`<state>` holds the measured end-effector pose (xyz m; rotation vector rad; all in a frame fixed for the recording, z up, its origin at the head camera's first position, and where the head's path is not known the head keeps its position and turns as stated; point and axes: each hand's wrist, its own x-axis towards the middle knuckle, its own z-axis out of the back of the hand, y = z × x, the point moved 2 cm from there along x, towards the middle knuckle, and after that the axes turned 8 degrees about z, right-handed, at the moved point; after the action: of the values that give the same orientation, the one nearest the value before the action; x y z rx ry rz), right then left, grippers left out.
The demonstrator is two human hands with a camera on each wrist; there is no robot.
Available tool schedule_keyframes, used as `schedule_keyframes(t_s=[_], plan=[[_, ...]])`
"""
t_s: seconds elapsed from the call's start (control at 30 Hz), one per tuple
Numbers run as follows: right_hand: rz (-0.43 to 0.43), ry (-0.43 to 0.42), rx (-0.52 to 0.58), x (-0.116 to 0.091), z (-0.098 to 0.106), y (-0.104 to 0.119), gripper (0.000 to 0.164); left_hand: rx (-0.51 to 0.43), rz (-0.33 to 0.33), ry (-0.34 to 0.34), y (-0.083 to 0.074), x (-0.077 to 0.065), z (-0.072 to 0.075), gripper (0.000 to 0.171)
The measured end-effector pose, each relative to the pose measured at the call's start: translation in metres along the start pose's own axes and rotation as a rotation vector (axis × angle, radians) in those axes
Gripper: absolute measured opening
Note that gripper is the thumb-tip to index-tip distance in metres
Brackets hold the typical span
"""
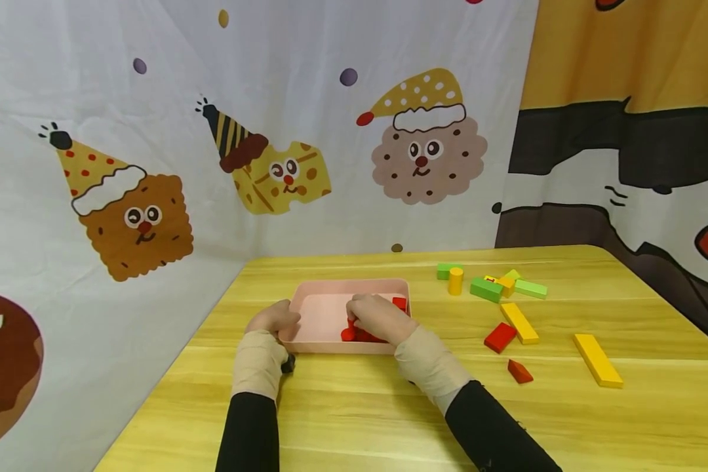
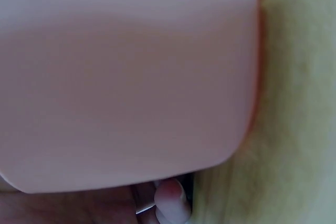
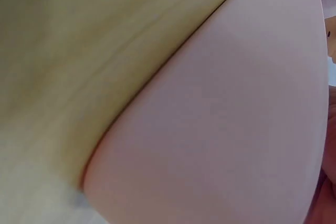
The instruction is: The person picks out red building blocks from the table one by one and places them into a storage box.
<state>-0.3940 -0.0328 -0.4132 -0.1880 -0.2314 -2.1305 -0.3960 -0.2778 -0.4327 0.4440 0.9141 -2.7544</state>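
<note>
A shallow pink tray (image 1: 324,286) lies on the table, and its outer wall fills much of the left wrist view. My left hand (image 1: 271,317) holds the tray by its left rim, fingers curled at the edge. Over the right half of the tray, my right hand (image 1: 382,317) reaches in with bent fingers and pinches a red block (image 1: 351,324), mostly hidden by the fingers. More red blocks (image 1: 399,303) lie in the tray beneath and behind this hand. In the right wrist view the pink wall (image 3: 220,108) covers most of the hand.
Right of the tray lie a red rectangular block (image 1: 500,337), a red triangular block (image 1: 520,372) and yellow planks (image 1: 598,360). Farther back are a yellow cylinder (image 1: 455,281) and several green blocks (image 1: 486,289). A printed curtain (image 1: 342,236) hangs behind the table.
</note>
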Motion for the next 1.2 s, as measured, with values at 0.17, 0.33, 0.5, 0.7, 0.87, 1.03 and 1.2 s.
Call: schedule_keyframes(t_s=[0.17, 0.33, 0.5, 0.7, 0.87, 1.03, 1.2], plan=[[0.002, 0.002, -0.026, 0.0, 0.002, 0.0, 0.006, 0.022, -0.006, -0.01, -0.001, 0.002, 0.001, 0.056], [-0.002, 0.008, -0.016, -0.002, 0.007, 0.002, 0.009, 0.028, -0.002, -0.009, 0.0, 0.003, -0.001, 0.06], [0.0, 0.016, -0.012, -0.007, 0.022, 0.001, 0.011, 0.021, 0.004, -0.003, 0.005, 0.005, -0.001, 0.061], [-0.05, 0.0, -0.099, -0.025, 0.045, -0.005, 0.016, 0.005, -0.003, 0.001, 0.006, 0.004, -0.002, 0.062], [-0.113, 0.023, -0.091, -0.05, 0.06, -0.008, 0.015, 0.003, -0.005, 0.001, 0.004, 0.002, -0.004, 0.064], [-0.13, 0.014, -0.15, -0.075, 0.066, -0.018, 0.015, 0.014, -0.01, -0.007, 0.003, 0.005, -0.003, 0.062], [-0.169, 0.045, -0.198, -0.098, 0.074, -0.031, 0.018, 0.043, -0.029, -0.017, 0.001, 0.006, -0.002, 0.058]])
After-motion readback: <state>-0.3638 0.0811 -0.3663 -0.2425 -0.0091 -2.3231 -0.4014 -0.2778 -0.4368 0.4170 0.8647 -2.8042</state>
